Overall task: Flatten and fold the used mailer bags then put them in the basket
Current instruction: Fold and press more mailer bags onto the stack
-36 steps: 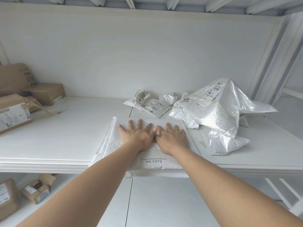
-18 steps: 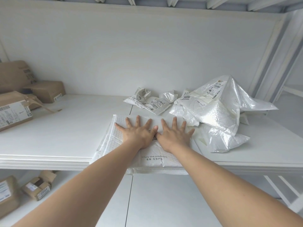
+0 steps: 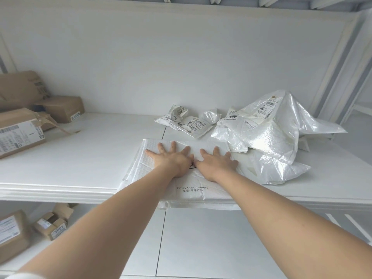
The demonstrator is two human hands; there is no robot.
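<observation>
**Two flat hands press a padded bag on the table**

The left hand [image 3: 173,161] and the right hand [image 3: 218,165] lie side by side on a white padded bag [image 3: 141,168], palms down, with the fingers straight and spread. They grip nothing; they only press. The thumbs almost meet over the middle of the bag. I think the hands are spread like this to cover a wide part of the bag at one time, so that the air goes out and the surface becomes flat before any fold.

The bag lies on the white table [image 3: 86,156] at its near edge, and the near end of the bag hangs a little over this edge. Probably it is placed so close so that the person can put weight on it.

Just beside the bag on the right is a pile of shiny crumpled bags [image 3: 267,137]. Farther back lie some small crushed bags [image 3: 187,123] with labels. These are not flattened yet. Brown cardboard boxes [image 3: 22,133] stand at the far left. The basket is not in view, so the task seems to be at an early stage.
</observation>
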